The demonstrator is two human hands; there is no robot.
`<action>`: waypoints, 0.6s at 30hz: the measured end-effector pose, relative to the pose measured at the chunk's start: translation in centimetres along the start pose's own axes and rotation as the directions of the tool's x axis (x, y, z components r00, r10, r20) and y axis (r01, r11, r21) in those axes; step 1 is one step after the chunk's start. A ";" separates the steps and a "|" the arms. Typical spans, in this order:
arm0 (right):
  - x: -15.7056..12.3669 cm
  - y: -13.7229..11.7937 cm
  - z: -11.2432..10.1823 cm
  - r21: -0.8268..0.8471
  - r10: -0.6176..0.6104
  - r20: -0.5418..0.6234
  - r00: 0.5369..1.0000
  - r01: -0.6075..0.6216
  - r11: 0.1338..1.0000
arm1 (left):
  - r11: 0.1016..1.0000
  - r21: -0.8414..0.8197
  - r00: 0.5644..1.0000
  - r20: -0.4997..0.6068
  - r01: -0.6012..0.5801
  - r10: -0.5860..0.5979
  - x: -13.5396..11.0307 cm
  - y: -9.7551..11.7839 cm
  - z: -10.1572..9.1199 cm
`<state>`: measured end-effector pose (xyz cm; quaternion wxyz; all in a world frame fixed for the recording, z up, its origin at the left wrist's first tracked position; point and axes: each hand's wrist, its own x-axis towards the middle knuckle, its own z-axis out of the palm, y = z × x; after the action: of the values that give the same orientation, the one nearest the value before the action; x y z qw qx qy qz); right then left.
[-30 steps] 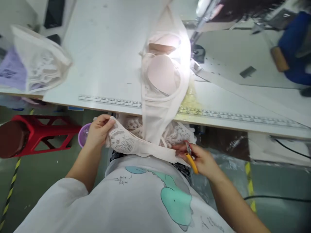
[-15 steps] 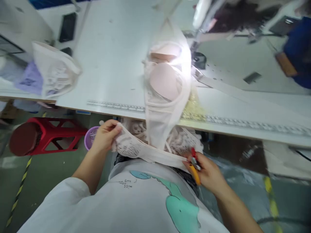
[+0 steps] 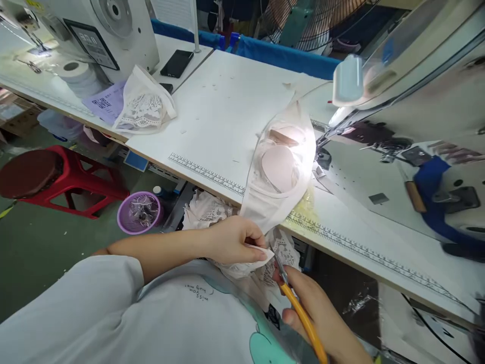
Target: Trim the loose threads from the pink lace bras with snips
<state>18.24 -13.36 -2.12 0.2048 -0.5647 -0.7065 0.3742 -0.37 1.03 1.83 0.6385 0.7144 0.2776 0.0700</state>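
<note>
A: What is shown in the head view?

B: A pale lace bra [image 3: 278, 174] is seen draped over the near edge of the white bench [image 3: 223, 111], its padded cups lit brightly. Just below the edge, a corner of its lace band is pinched in the closed grip of the left hand [image 3: 233, 241]. Immediately right of that grip, yellow-handled thread snips [image 3: 299, 311] are held in the closed grip of the right hand [image 3: 322, 323], with the blades touching, or nearly touching, the pinched fabric.

A: How might the trimming be done well?

B: In all likelihood the band should be kept taut by the left grip, and only the loose thread caught between the blades, close to the seam, so the lace is not nicked.

A: What lies farther from the grips?

B: Well to the left, a purple cup [image 3: 139, 212] and a red stool [image 3: 56, 177] are seen on the floor; on the bench beyond, another lace piece [image 3: 144, 106] rests on a purple sheet.

A: What differs from the earlier picture?

B: The hands, previously spread apart along the band, have been brought together, and the view has been raised to show more of the bench.
</note>
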 end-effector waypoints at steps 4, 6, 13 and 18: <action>0.1 0.0 -0.1 0.046 0.040 0.051 0.998 -0.042 0.998 | 0.992 0.032 0.992 -0.030 0.124 -0.123 0.2 0.0 0.2; 0.1 0.0 0.0 0.049 0.053 0.071 0.996 -0.057 0.997 | 0.987 0.072 0.989 -0.066 0.141 -0.136 0.2 0.0 0.3; 0.0 0.2 0.2 0.042 0.060 0.059 0.996 -0.063 0.997 | 0.975 0.201 0.990 -0.119 0.092 -0.069 0.2 0.2 0.5; 0.0 0.4 0.2 0.069 0.082 0.057 0.995 -0.086 0.994 | 0.987 -0.002 0.986 -0.059 0.159 -0.159 0.6 -0.1 0.4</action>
<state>18.36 -13.33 -2.53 0.1900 -0.5758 -0.6736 0.4226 0.27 0.96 1.56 0.6328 0.6883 0.3525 0.0396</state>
